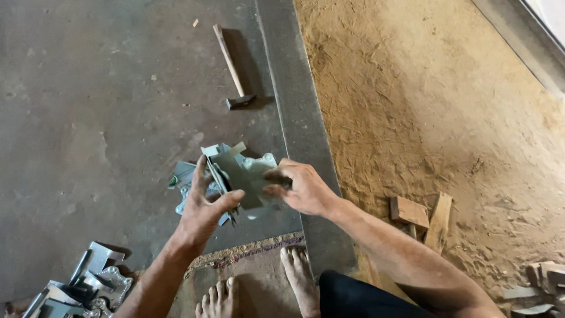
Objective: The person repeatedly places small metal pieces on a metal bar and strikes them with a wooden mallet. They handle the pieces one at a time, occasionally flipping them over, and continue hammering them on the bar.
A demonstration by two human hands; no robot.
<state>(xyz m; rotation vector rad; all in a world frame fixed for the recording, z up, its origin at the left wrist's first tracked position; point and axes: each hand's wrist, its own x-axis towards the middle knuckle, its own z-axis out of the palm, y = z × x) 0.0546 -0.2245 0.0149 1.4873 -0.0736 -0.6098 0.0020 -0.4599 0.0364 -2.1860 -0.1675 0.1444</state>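
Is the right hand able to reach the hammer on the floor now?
Probably not at once: the right hand is gripping the metal plates with the left hand. The floor path to the hammer looks free.

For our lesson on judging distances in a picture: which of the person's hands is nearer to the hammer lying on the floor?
Right, though only narrowly. The right hand is below the hammer and a little to its right; the left hand sits lower in the picture, below the hammer's head.
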